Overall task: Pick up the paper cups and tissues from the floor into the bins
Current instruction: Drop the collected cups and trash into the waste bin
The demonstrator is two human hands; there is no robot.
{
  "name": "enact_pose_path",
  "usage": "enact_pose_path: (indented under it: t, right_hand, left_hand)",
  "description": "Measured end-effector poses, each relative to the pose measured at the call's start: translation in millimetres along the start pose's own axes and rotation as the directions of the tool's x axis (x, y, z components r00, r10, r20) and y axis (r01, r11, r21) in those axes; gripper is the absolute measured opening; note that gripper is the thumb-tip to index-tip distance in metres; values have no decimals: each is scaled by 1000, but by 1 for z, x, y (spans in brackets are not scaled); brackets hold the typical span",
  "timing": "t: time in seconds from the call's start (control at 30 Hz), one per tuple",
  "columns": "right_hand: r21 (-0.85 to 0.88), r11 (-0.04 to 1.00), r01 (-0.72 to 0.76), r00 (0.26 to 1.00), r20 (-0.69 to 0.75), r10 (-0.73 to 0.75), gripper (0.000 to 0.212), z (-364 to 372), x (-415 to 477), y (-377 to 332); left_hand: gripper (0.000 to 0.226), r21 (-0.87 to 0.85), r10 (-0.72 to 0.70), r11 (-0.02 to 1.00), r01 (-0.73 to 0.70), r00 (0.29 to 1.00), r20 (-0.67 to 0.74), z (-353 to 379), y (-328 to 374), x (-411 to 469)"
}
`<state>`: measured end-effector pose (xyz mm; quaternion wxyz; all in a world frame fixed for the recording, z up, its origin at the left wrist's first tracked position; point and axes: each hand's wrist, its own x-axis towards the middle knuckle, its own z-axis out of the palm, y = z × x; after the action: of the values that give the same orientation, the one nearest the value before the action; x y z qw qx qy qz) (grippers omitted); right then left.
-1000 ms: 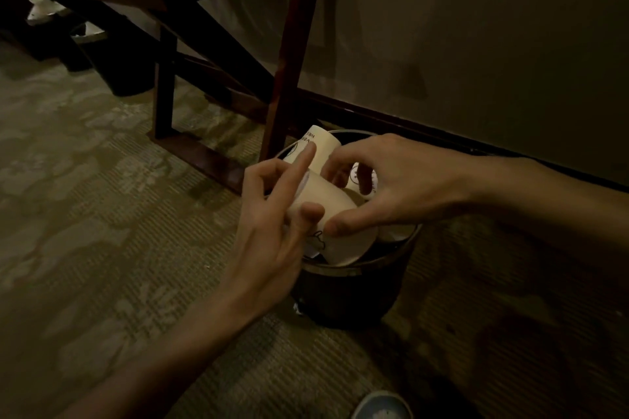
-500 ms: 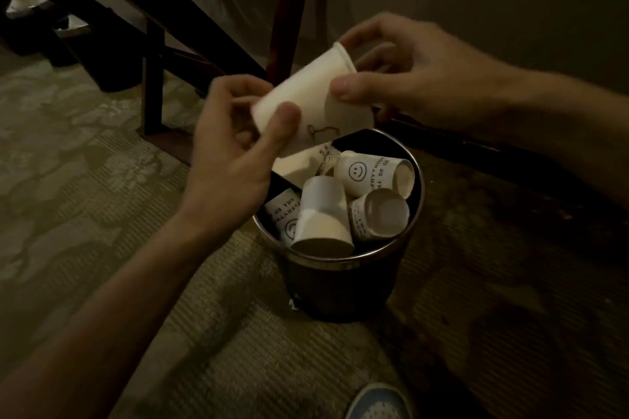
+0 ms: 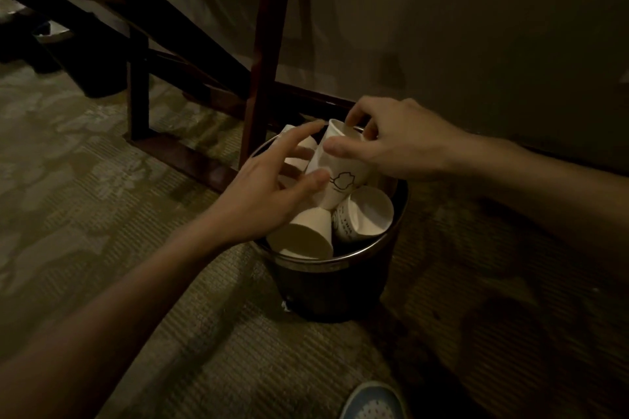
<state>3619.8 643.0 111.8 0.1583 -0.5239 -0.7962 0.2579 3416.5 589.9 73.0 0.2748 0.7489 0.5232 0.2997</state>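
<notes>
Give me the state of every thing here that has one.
Dark round metal-rimmed bin: upright on carpet, nearly full of cups.
White paper cup with line drawing: tilted at the bin's top, pinched.
Right hand: pinches that cup.
Left hand: fingers spread, gripping nothing.
Plain white paper cup: lying in bin.

Carpeted indoor room, home or hotel by the look: patterned carpet, dark wooden furniture legs, plain wall with dark skirting, small round bin beside it.
</notes>
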Motion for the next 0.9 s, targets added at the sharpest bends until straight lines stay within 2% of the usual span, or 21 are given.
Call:
enact_pose_path:
  t: [0.17,0.27,0.37,0.43,0.53,0.6,0.73,0.83,0.9]
  right_hand:
    - [-90,986,-139,990,-23,137,72,-1,2,3]
    - [-91,992,-85,996,20,87,79,3,2,6]
    - [-86,996,-32,998,54,37,87,-3,1,4]
    - [-105,994,-13,999,41,17,75,-14,-3,6]
    - [-111,994,12,998,-53,-18,42,-41,-24,14]
    - [-85,996,35,994,-100,-43,27,-60,-53,25]
    - [59,997,-47,995,-89,52,25,-86,-136,64]
    - [103,977,-187,971,-133,199,24,-94,-203,112]
    - [87,957,-275,938,-194,287,22,-97,-246,150]
  left_hand:
    - [55,97,-21,995,14,998,66,-1,1,4]
    - [52,124,-69,991,60,995,67,-8,1,8]
    - [60,154,-83,984,91,995,-58,-21,12,9]
    - [53,131,-62,988,82,987,-150,-29,25,11]
    - [37,115,15,993,5,985,-172,-30,51,26]
    - [41,159,104,984,-87,989,-104,-20,79,39]
    - [32,246,260,924,-291,954,152,19,147,66]
    - [35,290,371,830,-476,860,350,71,193,81]
    - [32,277,389,784,-555,788,477,119,223,90]
